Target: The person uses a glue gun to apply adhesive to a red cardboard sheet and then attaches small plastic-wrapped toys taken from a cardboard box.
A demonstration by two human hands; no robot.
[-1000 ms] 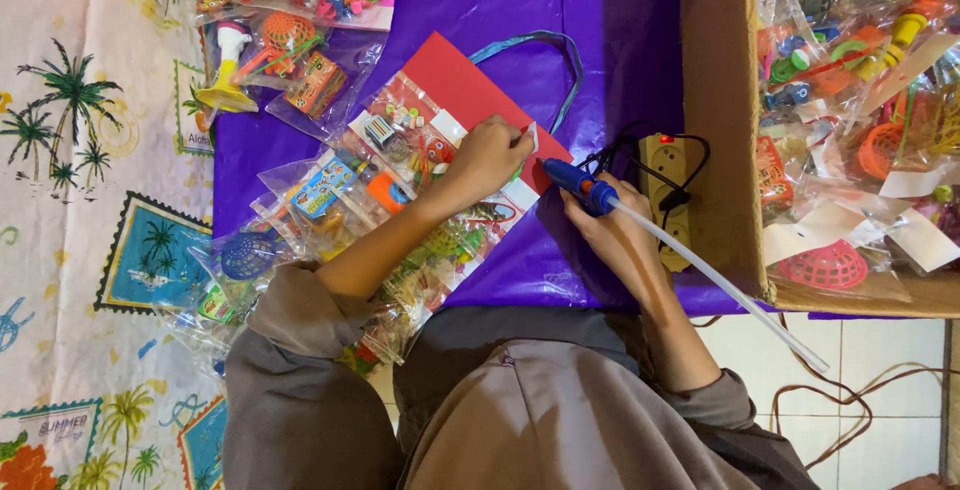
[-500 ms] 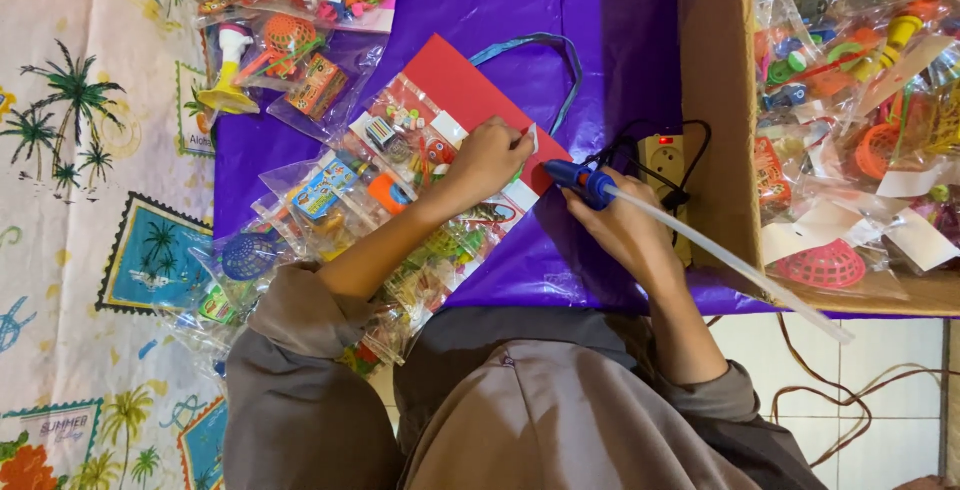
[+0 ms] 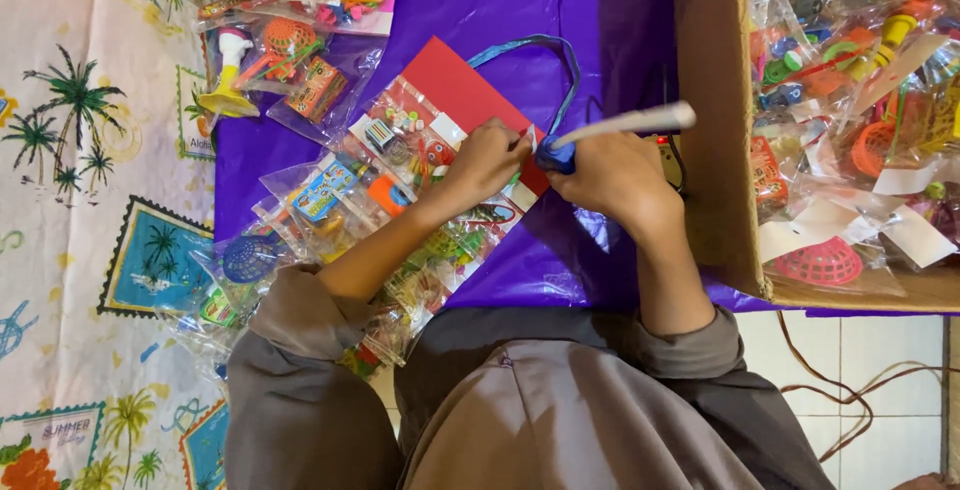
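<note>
My right hand (image 3: pixel 610 178) grips a blue glue gun (image 3: pixel 556 155) with a white glue stick (image 3: pixel 625 123) poking out of its back toward the right. Its nozzle touches the edge of a red card (image 3: pixel 455 92) that lies on a purple sheet (image 3: pixel 530 10). My left hand (image 3: pixel 487 162) presses down on a clear packet of small toys (image 3: pixel 400 145) lying over the red card, fingertips right beside the nozzle.
More clear toy packets (image 3: pixel 300 70) lie in a row to the left over the purple sheet and a palm-print cloth (image 3: pixel 80 150). A cardboard box (image 3: pixel 715 130) full of toy packets stands at right. A cable (image 3: pixel 830 380) trails on the tiled floor.
My right hand has swung the glue gun so the glue stick now points up and right instead of down and right. The nozzle has moved closer to my left fingertips.
</note>
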